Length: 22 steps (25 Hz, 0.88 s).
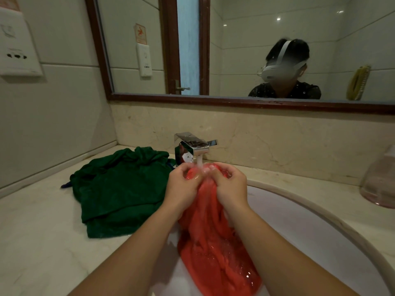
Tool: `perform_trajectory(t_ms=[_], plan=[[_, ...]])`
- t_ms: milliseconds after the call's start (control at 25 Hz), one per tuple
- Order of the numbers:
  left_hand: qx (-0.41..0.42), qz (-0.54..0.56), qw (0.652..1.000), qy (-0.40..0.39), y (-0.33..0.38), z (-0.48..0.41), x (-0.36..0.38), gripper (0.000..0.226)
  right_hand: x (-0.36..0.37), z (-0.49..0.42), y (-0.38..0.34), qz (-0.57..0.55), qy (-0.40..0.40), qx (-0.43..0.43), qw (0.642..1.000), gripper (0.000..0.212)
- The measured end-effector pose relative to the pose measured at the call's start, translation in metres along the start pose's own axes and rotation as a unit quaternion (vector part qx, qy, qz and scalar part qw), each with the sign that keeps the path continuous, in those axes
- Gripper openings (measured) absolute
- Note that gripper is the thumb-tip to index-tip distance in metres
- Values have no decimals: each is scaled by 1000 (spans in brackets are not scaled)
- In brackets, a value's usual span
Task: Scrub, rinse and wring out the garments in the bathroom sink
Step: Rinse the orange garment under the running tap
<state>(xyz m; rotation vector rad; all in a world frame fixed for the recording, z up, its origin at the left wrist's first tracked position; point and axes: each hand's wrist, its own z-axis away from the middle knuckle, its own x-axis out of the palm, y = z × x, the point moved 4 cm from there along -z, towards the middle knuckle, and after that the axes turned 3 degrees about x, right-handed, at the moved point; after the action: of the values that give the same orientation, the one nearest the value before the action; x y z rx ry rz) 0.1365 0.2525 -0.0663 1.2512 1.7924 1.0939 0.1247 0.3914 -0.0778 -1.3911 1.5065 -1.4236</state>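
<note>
A wet red garment [213, 248] hangs from both my hands down into the white sink [299, 227]. My left hand [182, 186] and my right hand [230, 186] each grip a bunched top part of it, held close together right under the chrome faucet [192, 146]. Water runs from the spout onto the red cloth between my hands. A dark green garment [119, 193] lies crumpled on the marble counter to the left of the sink.
A pinkish clear container [378, 184] stands on the counter at the right edge. A framed mirror [235, 50] hangs above the marble backsplash. A white dispenser [17, 43] is fixed to the left wall. Bare counter [42, 242] stretches at front left.
</note>
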Motion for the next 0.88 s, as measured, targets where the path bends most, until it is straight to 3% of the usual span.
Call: perform_trajectory(t_ms=[160,360,440,680,880], plan=[[-7,13,998,54,3,-3,-5,5,2,5,-7,22,-29,-32,999,13],[10,60,986,157,8,-6,-23,13,15,13,3,158,-145,-81,973,9],[10,57,987,152,6,-7,-25,15,16,14,8,169,-150,-81,971,7],[-51,56,994,81,-6,-7,-13,4,-2,0,-4,117,-37,-53,991,21],[-76,50,995,29,-6,-2,-6,10,-1,0,-8,102,-23,-49,993,15]])
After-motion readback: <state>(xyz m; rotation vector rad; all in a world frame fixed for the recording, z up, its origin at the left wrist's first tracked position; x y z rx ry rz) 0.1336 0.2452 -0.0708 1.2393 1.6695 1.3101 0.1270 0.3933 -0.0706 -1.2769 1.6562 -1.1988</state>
